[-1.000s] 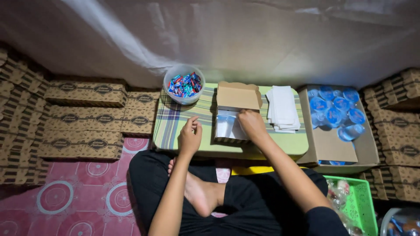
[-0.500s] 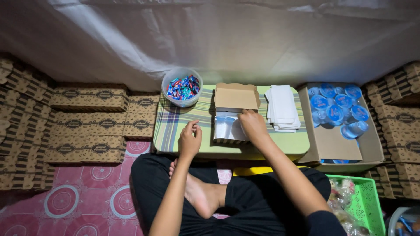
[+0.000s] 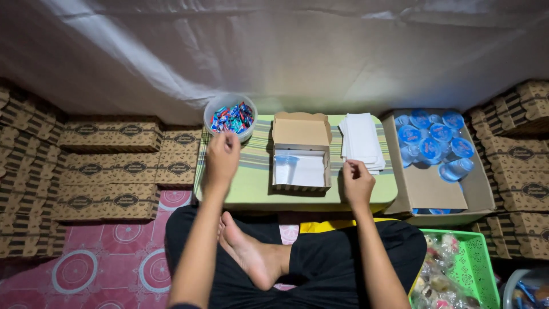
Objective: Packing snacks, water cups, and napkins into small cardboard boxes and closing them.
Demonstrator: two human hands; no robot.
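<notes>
**Hands at the low desk, open box between them**

White sheeting hangs behind a low green desk (image 3: 257,189) ringed by stacked brown cartons (image 3: 108,134). Left hand (image 3: 222,157) hovers just short of the clear tub of wrapped sweets (image 3: 231,117), its grip loosely curled and holding nothing visible. Right hand (image 3: 357,182) sits beside the napkin stack (image 3: 361,140), fingers pinched; whether they grasp anything cannot be told. Between both grips lies an open cardboard box (image 3: 301,151). Right of the napkins, a carton holds blue-lidded water cups (image 3: 432,137).

Left hand (image 3: 222,157) raised, grip loosely curled, right hand (image 3: 357,183) half-closed, empty
</notes>
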